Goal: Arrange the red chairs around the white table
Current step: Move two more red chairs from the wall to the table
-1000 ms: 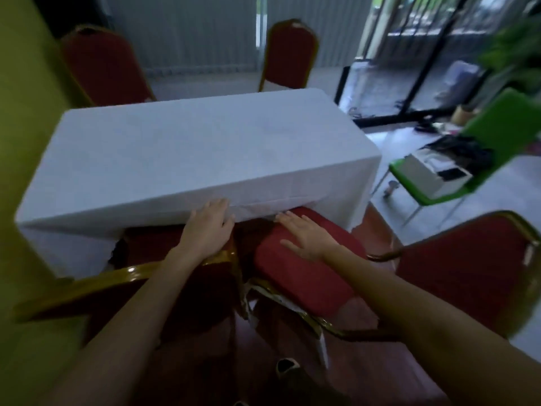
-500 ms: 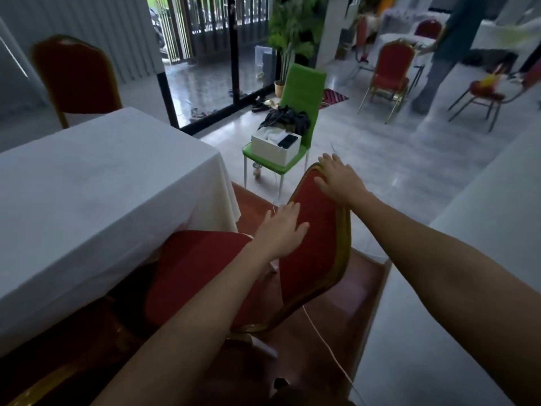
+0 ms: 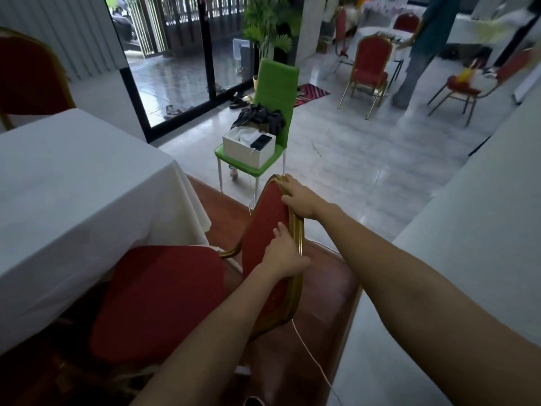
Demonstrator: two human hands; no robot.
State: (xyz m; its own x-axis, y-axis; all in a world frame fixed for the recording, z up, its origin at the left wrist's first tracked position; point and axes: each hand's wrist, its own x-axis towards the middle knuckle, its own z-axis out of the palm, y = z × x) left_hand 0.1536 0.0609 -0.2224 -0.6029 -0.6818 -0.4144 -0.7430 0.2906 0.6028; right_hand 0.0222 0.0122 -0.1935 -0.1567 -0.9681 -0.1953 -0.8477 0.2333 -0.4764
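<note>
Both my hands are on the backrest of the red padded chair with the gold metal frame [image 3: 164, 297]. My right hand [image 3: 301, 200] is curled over the top of the gilt rim, fingers wrapped round its edge. My left hand [image 3: 282, 256] grips the same rim lower down, thumb on the red cloth and fingers closed behind the frame. This chair stands just beside the near corner of the table draped in white cloth [image 3: 73, 194], its seat partly tucked under the hanging cloth. Beyond the table's far side rises another red chair back [image 3: 29, 77]. Past the table's corner, on the pale tiled floor, a green chair [image 3: 275, 89] carries a white box [image 3: 248, 148].
</note>
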